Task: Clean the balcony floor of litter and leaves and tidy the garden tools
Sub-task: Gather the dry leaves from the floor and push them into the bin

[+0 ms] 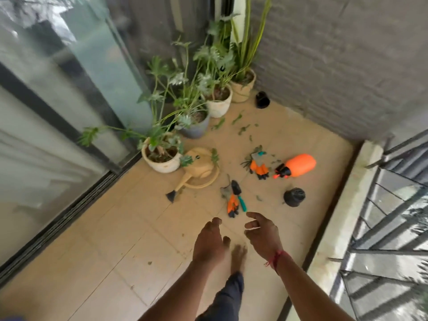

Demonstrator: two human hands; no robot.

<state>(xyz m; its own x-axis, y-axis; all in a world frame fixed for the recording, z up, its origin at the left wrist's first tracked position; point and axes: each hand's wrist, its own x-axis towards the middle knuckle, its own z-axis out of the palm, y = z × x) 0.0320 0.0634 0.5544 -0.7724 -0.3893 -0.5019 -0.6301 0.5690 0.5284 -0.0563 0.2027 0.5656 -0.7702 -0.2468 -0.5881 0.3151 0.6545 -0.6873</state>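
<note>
Left hand (209,242): held out over the floor (129,230), fingers relaxed and slightly bent, holding nothing.
Right hand (261,232): just beside the left, fingers loosely spread and curled, empty; a red thread circles the wrist.
Leaves (240,126): green scraps scattered on the tiles between the pots and the tools.
Near glove (232,205): orange and grey, flat on the floor just ahead of the hands.
Shears (238,194): teal-handled, lying against the near glove.
Far gloves (259,166): bunched left of the spray bottle.
Spray bottle (298,165): orange, lying on its side.
Watering can (201,169): beige, touching the front white pot.
Black bag (294,196): on the floor near the right ledge.
Potted plants (215,103): a row along the glass door into the corner.
</note>
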